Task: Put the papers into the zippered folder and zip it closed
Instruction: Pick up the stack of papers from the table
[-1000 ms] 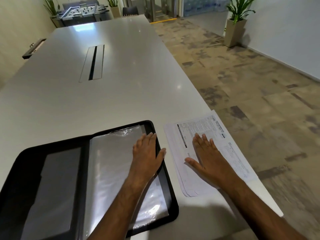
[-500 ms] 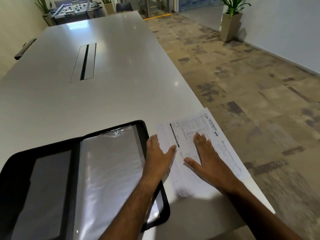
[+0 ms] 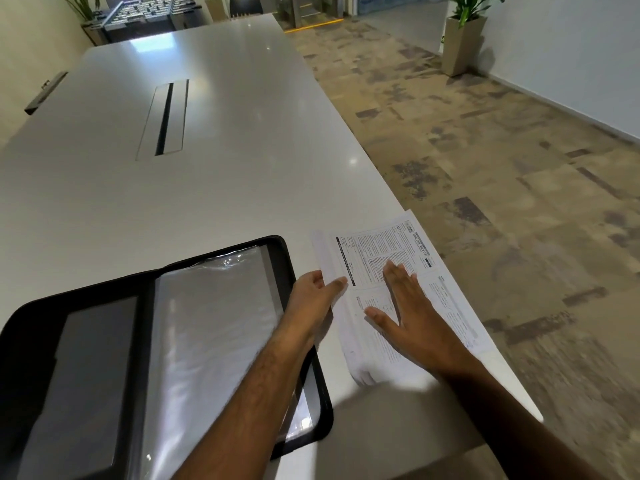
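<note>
White table (image 3: 214, 188) carries open zippered folder (image 3: 145, 358) beside papers (image 3: 446, 306).

An office meeting room, by the look of it. Long pale desk (image 3: 207, 188) running far back, with a slotted cable hatch (image 3: 166, 119) set flush into its middle. Patchy brown and beige carpet tiles (image 3: 485, 168) across the floor on the right. Tall square planter with a leafy plant (image 3: 462, 43) against the plain white wall at far right. Table football game (image 3: 152, 15) beyond the far end, flanked by more potted plants (image 3: 81, 8). Glass doors (image 3: 311, 8) farther back. Printed forms (image 3: 398, 282) and an open black folder (image 3: 166, 341) near.
</note>
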